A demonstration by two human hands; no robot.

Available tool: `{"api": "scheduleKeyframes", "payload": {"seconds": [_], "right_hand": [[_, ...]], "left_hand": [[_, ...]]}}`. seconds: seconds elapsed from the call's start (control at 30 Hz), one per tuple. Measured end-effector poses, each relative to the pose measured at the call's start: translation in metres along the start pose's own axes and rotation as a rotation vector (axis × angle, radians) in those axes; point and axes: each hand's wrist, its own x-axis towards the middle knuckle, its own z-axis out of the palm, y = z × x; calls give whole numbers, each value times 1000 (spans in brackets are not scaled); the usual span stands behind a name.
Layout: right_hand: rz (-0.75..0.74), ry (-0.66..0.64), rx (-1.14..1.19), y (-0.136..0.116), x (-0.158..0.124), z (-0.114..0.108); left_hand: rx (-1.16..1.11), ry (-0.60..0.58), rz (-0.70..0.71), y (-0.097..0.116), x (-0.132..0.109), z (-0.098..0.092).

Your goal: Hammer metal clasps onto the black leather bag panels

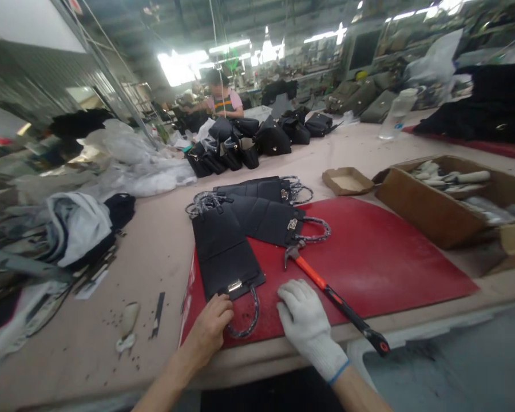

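My bare left hand (217, 320) is at the lower corner of a black bag panel (227, 249), its fingers curled at the edge beside a metal clasp (234, 285); how firmly it grips is hidden. A braided handle (256, 315) loops from that end. My right hand (302, 312), in a white glove, rests on the red mat (360, 257) with fingers bent, and what lies under them is hidden. A hammer (321, 283) with an orange and black handle lies just right of the glove. More black panels (266, 217) with looped handles are piled behind.
An open cardboard box (429, 206) of pale items and a small tray (347, 182) stand at the right. Black bags (272, 137) line the back, near a person (227, 100). A clear bottle (397, 114) stands at back right. Cloth (79, 226) is heaped left.
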Motion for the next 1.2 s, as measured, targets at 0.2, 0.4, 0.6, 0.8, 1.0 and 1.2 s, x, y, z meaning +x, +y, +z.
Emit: {"api": "scheduleKeyframes", "payload": {"seconds": [0.2,0.4,0.6,0.8,1.0,1.2], "right_hand": [[27,-87,-101,9,2,-9],[58,-96,-256,38,4,-23],[121,-101,-305,35,5,-31],[139,-128,-278,-8,11,-22],[-39,-262,-1,-40,19,-4],[-75,-371,-10,-43,18,9]], "left_hand": [[-53,-52,84,13,-6,2],[-77,-75,166,14,-10,1],[-143,-42,139,15,-23,4],[-168,76,160,20,-32,7],[-176,34,158,31,-31,8],[-199,5,116,36,-30,9]]}}
